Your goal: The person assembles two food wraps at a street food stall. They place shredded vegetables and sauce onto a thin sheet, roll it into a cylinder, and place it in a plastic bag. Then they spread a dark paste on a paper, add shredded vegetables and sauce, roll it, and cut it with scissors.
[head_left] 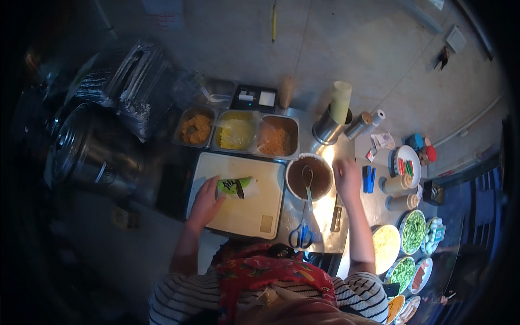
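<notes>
My left hand [205, 201] is closed around the left end of a wrapped roll [234, 188] in a green-and-white printed sleeve, lying over the cream cutting board [238, 214]. Beyond the brown sauce bowl [295, 184], on its right side, my right hand [348, 176] is raised with its fingers curled. What it holds, if anything, is hidden. A spoon [307, 181] rests in the dark brown sauce. Blue-handled scissors [301, 236] lie just below the bowl, near the counter's front edge.
Metal pans of fillings [234, 132] line the board's far side. A steel canister [327, 125] with a pale roll upright in it stands beyond the bowl. Farther right are a blue stapler-like object [369, 179], squeeze bottles [398, 184] and bowls of shredded vegetables [414, 232]. A large steel pot [89, 146] stands left.
</notes>
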A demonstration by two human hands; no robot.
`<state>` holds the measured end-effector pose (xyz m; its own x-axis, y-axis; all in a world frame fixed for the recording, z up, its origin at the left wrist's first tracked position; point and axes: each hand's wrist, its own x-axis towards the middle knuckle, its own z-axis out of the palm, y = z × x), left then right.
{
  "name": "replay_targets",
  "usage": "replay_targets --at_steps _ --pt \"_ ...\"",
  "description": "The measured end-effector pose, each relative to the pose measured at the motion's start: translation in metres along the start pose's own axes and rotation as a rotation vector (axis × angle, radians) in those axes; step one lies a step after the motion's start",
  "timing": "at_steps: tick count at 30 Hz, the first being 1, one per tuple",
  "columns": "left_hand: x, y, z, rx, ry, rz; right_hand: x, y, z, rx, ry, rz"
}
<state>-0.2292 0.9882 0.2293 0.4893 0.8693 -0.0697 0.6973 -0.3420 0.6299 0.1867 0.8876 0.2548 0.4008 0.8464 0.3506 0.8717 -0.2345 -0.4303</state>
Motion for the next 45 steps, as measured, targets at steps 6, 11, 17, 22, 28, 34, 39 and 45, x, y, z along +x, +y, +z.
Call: replay_targets --at_steps 6,11,17,22,28,34,39,45 --pt "-0.012 0.001 0.004 0.011 -0.004 0.081 0.267 -0.224 -0.015 -0.081 0.413 -0.952" --pt "-0.015 -0.023 0.0 -0.051 0.015 0.283 0.431 -0.355 -0.025 -0.585 0.763 -0.856" --pt "-0.053 -0.081 -0.034 -0.198 0.007 0.153 0.462 -0.387 -0.048 -0.763 0.589 -0.676" --pt "-0.044 -0.1 -0.058 -0.257 -0.017 0.194 0.427 -0.393 -0.047 -0.805 0.312 -0.89" --pt "0.007 -0.072 -0.071 -0.87 -0.057 0.307 0.336 -0.396 0.0 -0.377 0.037 -0.929" --pt "0.027 -0.049 -0.084 -1.678 0.062 0.109 0.057 -0.383 0.051 0.096 -1.056 -0.976" --pt "-0.005 -0.039 -0.08 -1.131 0.057 0.59 0.034 -0.334 0.01 0.672 -0.555 -1.087" --pt "-0.03 -0.014 -0.079 -1.082 -0.44 -0.052 0.011 -0.213 0.021 0.632 -1.253 -0.406"
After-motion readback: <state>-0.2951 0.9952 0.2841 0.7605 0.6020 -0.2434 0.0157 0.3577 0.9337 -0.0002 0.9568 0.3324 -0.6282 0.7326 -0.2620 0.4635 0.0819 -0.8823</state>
